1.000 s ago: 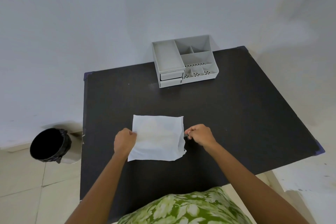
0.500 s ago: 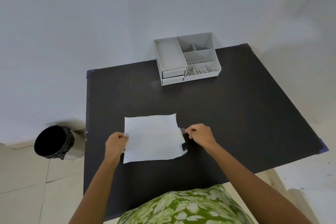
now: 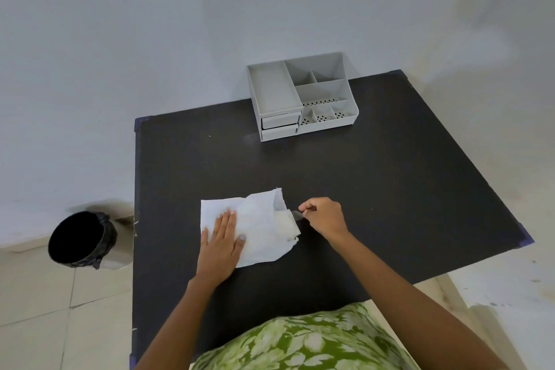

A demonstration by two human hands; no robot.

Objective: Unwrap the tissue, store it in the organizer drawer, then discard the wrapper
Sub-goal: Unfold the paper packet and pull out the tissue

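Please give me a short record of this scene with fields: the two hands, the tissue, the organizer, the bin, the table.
left hand: flat, palm down on the tissue
right hand: fingers pinch a small grey strip at the tissue's right edge
tissue: white, on the table, right side lifted and folded over
organizer: grey, at the table's far edge, both drawers closed
bin: black-lined, on the floor left of the table
table: dark

Soft, even daylight; faint shadows fall toward 9 o'clock. Sharp centre, wide-angle bending at the edges, dull sheen on the table (image 3: 390, 189).
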